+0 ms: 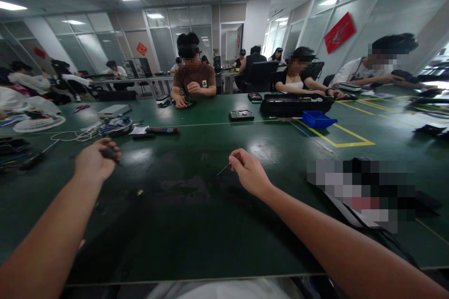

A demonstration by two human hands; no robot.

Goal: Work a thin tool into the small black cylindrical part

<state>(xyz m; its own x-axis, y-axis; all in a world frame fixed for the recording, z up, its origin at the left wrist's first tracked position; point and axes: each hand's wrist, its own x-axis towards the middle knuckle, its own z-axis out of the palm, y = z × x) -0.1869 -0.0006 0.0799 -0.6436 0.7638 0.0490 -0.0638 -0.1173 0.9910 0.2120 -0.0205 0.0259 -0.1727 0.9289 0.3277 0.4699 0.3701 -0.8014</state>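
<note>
My left hand (95,160) is raised over the dark green table (196,215), its fingers closed around a small dark object (111,154) that is mostly hidden in the grip. My right hand (249,171) hovers near the table's middle, pinching a thin screwdriver (225,167) with a reddish handle; its metal tip points down and to the left, just above the tabletop. The two hands are well apart, with bare table between them.
A person opposite works at a small part (189,101). A hard drive (241,115), a black tray (295,103) and a blue bin (317,119) lie far right of centre. Cables and tools (115,128) sit far left. Yellow tape (336,142) marks the right side.
</note>
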